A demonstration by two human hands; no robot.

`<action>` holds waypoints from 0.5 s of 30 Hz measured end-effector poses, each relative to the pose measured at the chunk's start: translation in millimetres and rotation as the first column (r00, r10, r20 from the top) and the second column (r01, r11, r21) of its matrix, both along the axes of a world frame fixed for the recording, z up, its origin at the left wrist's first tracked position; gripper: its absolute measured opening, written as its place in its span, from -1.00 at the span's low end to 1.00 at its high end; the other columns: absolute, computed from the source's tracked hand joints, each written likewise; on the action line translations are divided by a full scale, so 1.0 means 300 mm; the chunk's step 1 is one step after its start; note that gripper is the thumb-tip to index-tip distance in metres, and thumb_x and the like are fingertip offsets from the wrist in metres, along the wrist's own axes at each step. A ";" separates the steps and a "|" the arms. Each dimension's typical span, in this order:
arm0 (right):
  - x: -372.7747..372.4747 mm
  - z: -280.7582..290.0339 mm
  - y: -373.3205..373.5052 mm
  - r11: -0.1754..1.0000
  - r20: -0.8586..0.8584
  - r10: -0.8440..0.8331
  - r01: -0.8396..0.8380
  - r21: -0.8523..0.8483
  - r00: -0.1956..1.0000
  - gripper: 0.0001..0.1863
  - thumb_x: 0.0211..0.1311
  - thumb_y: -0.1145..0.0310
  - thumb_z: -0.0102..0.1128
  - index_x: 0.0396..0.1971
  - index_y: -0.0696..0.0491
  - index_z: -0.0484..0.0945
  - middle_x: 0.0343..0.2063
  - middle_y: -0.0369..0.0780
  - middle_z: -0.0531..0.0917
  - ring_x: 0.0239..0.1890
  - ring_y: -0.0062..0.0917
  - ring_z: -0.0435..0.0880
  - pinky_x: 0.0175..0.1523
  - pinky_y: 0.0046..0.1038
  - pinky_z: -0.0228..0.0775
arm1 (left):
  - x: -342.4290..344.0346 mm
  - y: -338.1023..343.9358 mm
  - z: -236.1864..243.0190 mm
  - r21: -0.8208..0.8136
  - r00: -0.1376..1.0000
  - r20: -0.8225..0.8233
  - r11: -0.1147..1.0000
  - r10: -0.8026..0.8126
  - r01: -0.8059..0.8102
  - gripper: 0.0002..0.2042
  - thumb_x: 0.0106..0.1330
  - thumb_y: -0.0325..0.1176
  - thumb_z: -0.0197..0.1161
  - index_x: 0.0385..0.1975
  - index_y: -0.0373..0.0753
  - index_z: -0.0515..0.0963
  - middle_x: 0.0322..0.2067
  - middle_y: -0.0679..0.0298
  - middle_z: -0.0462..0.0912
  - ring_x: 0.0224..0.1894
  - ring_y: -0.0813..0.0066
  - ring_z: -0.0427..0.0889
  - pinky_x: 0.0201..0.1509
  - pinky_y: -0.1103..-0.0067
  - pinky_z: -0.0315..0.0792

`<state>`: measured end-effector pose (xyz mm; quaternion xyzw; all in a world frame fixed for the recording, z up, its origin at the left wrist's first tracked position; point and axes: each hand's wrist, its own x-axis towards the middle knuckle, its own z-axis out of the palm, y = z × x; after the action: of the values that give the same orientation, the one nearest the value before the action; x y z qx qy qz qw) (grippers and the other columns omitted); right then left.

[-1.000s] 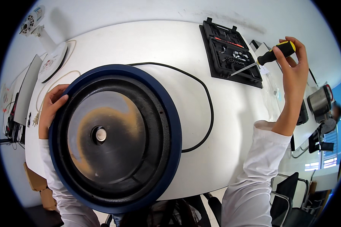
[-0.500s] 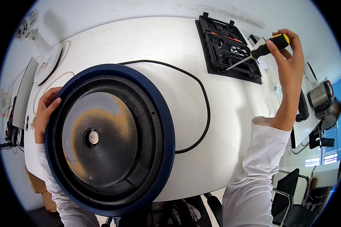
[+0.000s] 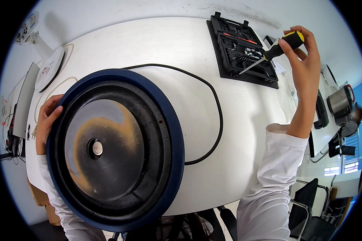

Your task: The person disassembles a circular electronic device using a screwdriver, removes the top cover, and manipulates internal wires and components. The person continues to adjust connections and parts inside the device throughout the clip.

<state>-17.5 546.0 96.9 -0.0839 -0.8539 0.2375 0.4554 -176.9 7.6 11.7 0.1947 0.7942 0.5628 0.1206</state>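
A large round appliance, with a dark blue rim, a black inner ring and a scorched metal disc around a central button, stands tilted toward me at the table's front left. My left hand grips its left edge, thumb on the rim and fingers behind it. Up at the right, my right hand pinches the black-and-yellow handle of a screwdriver. Its shaft slants down to the left, the tip over the near edge of an open black tool case holding bits and small parts. Whether the tip touches the case I cannot tell.
A black cable loops across the white table from behind the appliance. A white fan with a round base stands at the back left. Clear plastic wrapping lies right of the tool case. Chairs stand at the right.
My right hand and the screwdriver handle have shifted slightly up and left. The appliance has moved a little left and down with my left hand still on it.
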 end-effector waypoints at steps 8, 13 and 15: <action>-0.010 -0.007 0.004 1.000 0.013 0.019 -0.019 0.004 1.000 -0.58 0.11 0.19 0.39 -0.05 -0.08 0.48 -0.18 -0.24 0.68 -0.07 -0.30 0.70 -0.03 -0.47 0.50 | 0.008 0.006 0.006 0.000 1.000 0.003 1.000 0.001 -0.001 -0.64 0.28 -0.38 0.20 0.03 -0.40 0.46 -0.06 0.16 0.60 0.00 0.51 0.54 0.19 0.61 0.30; -0.013 -0.011 0.013 1.000 0.024 0.005 -0.005 0.017 1.000 -0.58 0.12 0.18 0.39 -0.04 -0.09 0.48 -0.18 -0.24 0.68 -0.07 -0.30 0.70 -0.04 -0.45 0.52 | 0.000 -0.010 0.005 -0.035 1.000 -0.009 0.999 0.005 -0.006 -0.64 0.27 -0.38 0.20 0.04 -0.40 0.46 -0.05 0.16 0.59 0.00 0.50 0.54 0.20 0.61 0.29; -0.012 -0.012 0.020 1.000 0.029 0.012 -0.013 0.020 1.000 -0.58 0.12 0.18 0.39 -0.04 -0.09 0.49 -0.18 -0.23 0.68 -0.07 -0.30 0.71 -0.04 -0.45 0.52 | -0.005 -0.014 0.000 -0.042 1.000 -0.010 0.999 0.013 -0.014 -0.63 0.27 -0.38 0.20 0.04 -0.40 0.46 -0.05 0.16 0.60 0.00 0.50 0.54 0.20 0.61 0.29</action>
<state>-21.0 551.9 93.4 -0.0774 -0.8633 0.2306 0.4423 -178.3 3.5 11.8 0.1896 0.8076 0.5460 0.1170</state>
